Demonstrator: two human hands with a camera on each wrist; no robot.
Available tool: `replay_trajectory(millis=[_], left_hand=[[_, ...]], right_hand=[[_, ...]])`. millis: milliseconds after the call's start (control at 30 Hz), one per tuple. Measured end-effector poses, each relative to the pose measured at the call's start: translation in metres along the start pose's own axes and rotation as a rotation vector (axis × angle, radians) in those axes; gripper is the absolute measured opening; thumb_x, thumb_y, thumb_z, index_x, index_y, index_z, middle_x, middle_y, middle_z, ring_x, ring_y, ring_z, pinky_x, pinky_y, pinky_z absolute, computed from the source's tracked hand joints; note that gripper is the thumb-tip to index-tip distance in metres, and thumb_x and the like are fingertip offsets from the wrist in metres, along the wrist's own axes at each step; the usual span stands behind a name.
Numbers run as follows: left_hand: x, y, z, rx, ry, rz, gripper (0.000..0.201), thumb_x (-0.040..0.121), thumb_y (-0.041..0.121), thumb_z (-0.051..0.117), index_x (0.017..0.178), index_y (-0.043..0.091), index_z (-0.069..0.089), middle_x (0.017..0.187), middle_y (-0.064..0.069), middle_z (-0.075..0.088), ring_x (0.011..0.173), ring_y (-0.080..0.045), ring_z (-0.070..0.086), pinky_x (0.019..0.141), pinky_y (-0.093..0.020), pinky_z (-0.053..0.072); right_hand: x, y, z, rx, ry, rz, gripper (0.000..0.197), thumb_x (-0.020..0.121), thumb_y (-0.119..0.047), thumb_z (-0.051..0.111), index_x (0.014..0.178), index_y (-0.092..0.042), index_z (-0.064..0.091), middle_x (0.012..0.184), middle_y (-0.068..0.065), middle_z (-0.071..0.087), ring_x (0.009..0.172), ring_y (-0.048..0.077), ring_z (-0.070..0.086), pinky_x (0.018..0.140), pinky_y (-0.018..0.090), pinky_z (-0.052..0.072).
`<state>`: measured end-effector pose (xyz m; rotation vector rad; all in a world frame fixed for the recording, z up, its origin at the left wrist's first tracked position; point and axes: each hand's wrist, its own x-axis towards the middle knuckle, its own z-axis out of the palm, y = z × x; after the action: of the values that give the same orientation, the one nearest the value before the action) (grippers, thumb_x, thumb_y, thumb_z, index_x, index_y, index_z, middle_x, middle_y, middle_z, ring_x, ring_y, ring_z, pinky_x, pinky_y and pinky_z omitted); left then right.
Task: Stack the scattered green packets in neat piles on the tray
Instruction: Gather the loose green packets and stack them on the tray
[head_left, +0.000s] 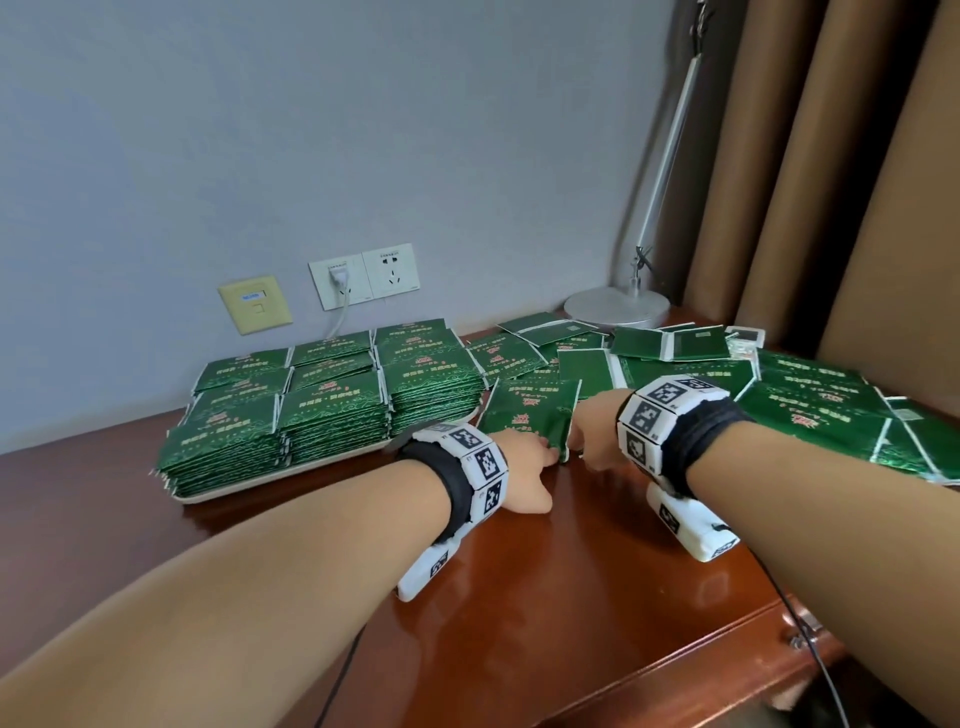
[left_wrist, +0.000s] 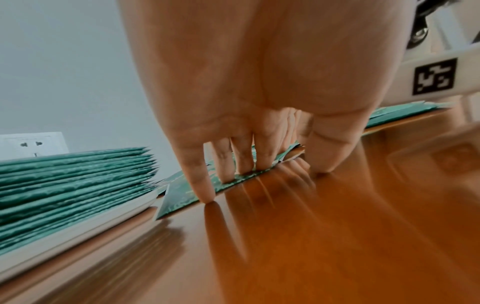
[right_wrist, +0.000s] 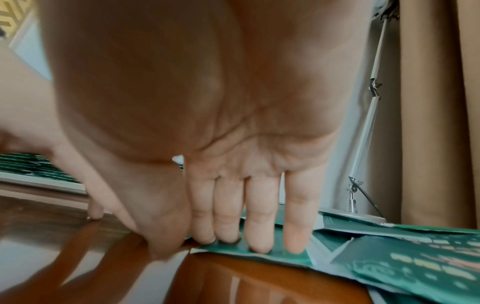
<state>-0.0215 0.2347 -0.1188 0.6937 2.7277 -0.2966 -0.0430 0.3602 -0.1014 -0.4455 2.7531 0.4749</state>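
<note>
Green foil packet (head_left: 530, 418) lies flat on the glossy brown table (head_left: 545, 597), just right of the tray (head_left: 291, 475), its long axis running from the near edge back toward the wall, tilted slightly rightward. The left hand (head_left: 522, 470) has straight, slightly spread fingers (left_wrist: 223, 160) pressing the packet's near-left edge, fingertips at the table surface. The right hand (head_left: 597, 434) sets straight, close-set fingers (right_wrist: 257, 216) on the packet's near-right edge, thumb beside them on the wood. The head view alone shows the stacked piles (head_left: 322, 405) filling the tray and loose packets (head_left: 810, 400) scattered to the right. The left wrist view shows the pile edges side-on; the right wrist view shows the lamp stand (right_wrist: 363, 144) behind.
</note>
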Motion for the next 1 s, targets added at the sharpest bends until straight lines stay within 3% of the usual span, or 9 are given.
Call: replay_trajectory(millis=[67,200,400,533,767,900,1000], left_hand=[[-0.007,0.002,0.0,0.001,-0.004,0.013,0.069,0.092,0.029,0.051,0.153,0.017,0.021,0.16,-0.004,0.017,0.146,-0.022,0.018,0.116,-0.034,0.025],[-0.023,0.003,0.006,-0.008,0.009,0.028,0.07,0.091,0.029,0.053,0.153,0.02,0.021,0.16,-0.001,0.016,0.147,-0.018,0.013,0.117,-0.033,0.02],[-0.049,0.005,0.016,-0.031,0.011,0.026,0.07,0.089,0.033,0.054,0.152,0.027,0.024,0.157,-0.001,0.023,0.144,-0.021,0.021,0.115,-0.037,0.026],[-0.07,0.008,0.021,-0.011,0.01,0.01,0.065,0.09,0.035,0.052,0.15,0.029,0.028,0.154,-0.002,0.029,0.142,-0.023,0.026,0.112,-0.037,0.03],[-0.11,-0.001,0.033,-0.043,0.006,-0.059,0.058,0.089,0.034,0.053,0.145,0.031,0.039,0.136,-0.002,0.046,0.124,-0.023,0.045,0.087,-0.025,0.037],[-0.135,-0.016,0.039,-0.078,-0.029,-0.14,0.058,0.085,0.033,0.053,0.142,0.034,0.044,0.121,-0.001,0.055,0.112,-0.022,0.053,0.092,-0.03,0.047],[-0.155,-0.03,0.046,-0.083,-0.066,-0.195,0.06,0.081,0.036,0.052,0.141,0.036,0.045,0.113,-0.001,0.059,0.106,-0.022,0.056,0.091,-0.035,0.05]], right_hand=[[-0.003,-0.002,0.002,-0.005,-0.002,-0.012,0.039,0.091,-0.02,0.049,0.129,-0.016,0.058,0.121,0.003,0.062,0.105,0.022,0.062,0.087,0.029,0.05],[-0.012,-0.009,0.004,0.006,-0.005,-0.034,0.04,0.088,-0.02,0.052,0.128,-0.018,0.06,0.119,0.002,0.064,0.097,0.022,0.062,0.08,0.028,0.049],[-0.02,-0.018,0.003,0.014,-0.025,-0.079,0.039,0.088,-0.021,0.056,0.126,-0.014,0.061,0.115,0.004,0.064,0.094,0.022,0.061,0.076,0.028,0.048],[-0.03,-0.031,0.003,0.019,-0.02,-0.123,0.029,0.085,-0.021,0.059,0.111,-0.011,0.066,0.105,0.006,0.066,0.085,0.024,0.059,0.073,0.028,0.047],[-0.045,-0.069,0.003,-0.002,0.06,-0.207,0.04,0.081,-0.026,0.058,0.12,-0.022,0.066,0.11,0.0,0.069,0.097,0.02,0.065,0.086,0.033,0.054],[-0.05,-0.102,-0.006,-0.031,0.073,-0.283,0.039,0.081,-0.025,0.058,0.119,-0.023,0.066,0.104,-0.001,0.07,0.089,0.019,0.066,0.083,0.031,0.055],[-0.052,-0.128,-0.016,-0.078,0.065,-0.353,0.041,0.085,-0.025,0.057,0.125,-0.021,0.063,0.109,0.0,0.069,0.095,0.02,0.066,0.084,0.03,0.054]])
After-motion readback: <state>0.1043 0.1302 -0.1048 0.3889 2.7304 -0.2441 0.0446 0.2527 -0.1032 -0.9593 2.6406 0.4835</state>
